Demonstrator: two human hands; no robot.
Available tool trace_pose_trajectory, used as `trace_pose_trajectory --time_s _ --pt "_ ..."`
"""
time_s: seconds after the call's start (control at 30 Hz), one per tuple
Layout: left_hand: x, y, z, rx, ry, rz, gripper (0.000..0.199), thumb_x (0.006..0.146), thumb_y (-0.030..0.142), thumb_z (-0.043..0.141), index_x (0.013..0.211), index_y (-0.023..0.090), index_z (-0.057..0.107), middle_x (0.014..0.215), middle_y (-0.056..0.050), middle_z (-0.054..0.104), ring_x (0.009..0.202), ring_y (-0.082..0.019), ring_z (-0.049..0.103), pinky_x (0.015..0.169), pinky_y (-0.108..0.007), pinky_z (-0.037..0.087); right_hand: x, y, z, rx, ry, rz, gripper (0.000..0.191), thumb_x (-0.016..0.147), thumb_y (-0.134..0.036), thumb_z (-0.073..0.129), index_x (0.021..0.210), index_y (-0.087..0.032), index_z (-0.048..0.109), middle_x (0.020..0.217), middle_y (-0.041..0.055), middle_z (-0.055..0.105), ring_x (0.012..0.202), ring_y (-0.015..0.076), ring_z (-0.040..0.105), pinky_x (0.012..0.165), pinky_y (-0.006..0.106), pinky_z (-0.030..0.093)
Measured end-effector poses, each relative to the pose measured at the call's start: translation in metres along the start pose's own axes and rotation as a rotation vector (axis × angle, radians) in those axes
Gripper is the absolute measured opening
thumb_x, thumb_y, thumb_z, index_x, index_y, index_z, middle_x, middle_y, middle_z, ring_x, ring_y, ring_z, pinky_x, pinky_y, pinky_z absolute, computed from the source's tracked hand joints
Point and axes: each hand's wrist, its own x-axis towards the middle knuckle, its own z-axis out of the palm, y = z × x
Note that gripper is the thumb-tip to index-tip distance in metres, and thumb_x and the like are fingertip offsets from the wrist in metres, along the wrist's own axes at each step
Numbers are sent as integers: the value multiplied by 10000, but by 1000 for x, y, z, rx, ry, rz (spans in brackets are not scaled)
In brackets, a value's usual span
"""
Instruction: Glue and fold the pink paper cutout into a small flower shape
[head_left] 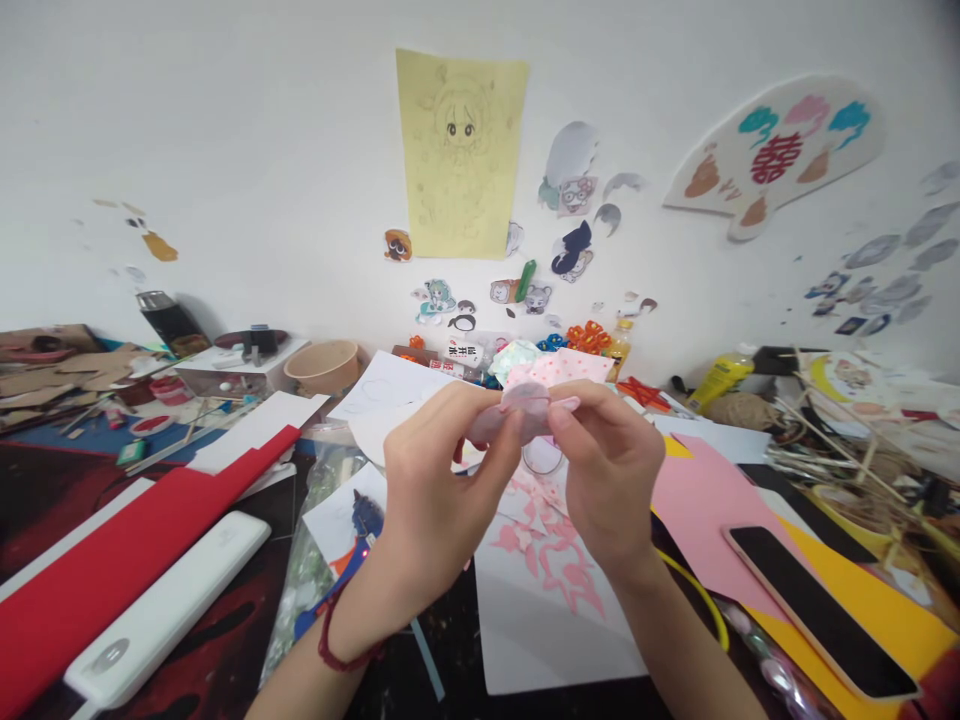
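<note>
Up in front of me, a small pale pink paper cutout (523, 402) with a rounded shape is pinched between both hands. My left hand (442, 480) grips its left side with thumb and fingers. On the opposite side, the fingertips of my right hand (611, 470) close on a narrow pink edge. Below them lies a white sheet (555, 655) with several pink cut shapes (570, 575) on it. A ring-shaped item (541, 458) shows between the hands, partly hidden. Beside my left wrist is a blue and orange glue gun (345, 575), partly covered by my forearm.
A white power strip (172, 610) and red sheet (142, 530) lie left. To the right are pink paper (712, 510), yellow paper (847, 570) and a phone (817, 610). A bowl (322, 366) and yellow bottle (724, 378) stand near the wall.
</note>
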Motion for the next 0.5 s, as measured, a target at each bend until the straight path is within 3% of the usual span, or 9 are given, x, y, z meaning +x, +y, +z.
trace_pose_trajectory --time_s 0.3,0.5 --pt "-3 1 1 22 26 4 133 918 107 672 793 147 655 651 35 575 605 -72 485 602 -206 421 -1 -2 -1 12 -9 27 150 883 -115 668 842 -238 744 783 -23 666 752 144 587 708 299 474" --pt "0 2 -5 -115 -37 -189 174 925 196 655 754 168 654 636 41 585 586 -81 480 534 -226 383 -1 -2 -3 -15 -56 93 91 880 -156 707 863 -241 736 766 -16 662 736 162 600 704 329 488"
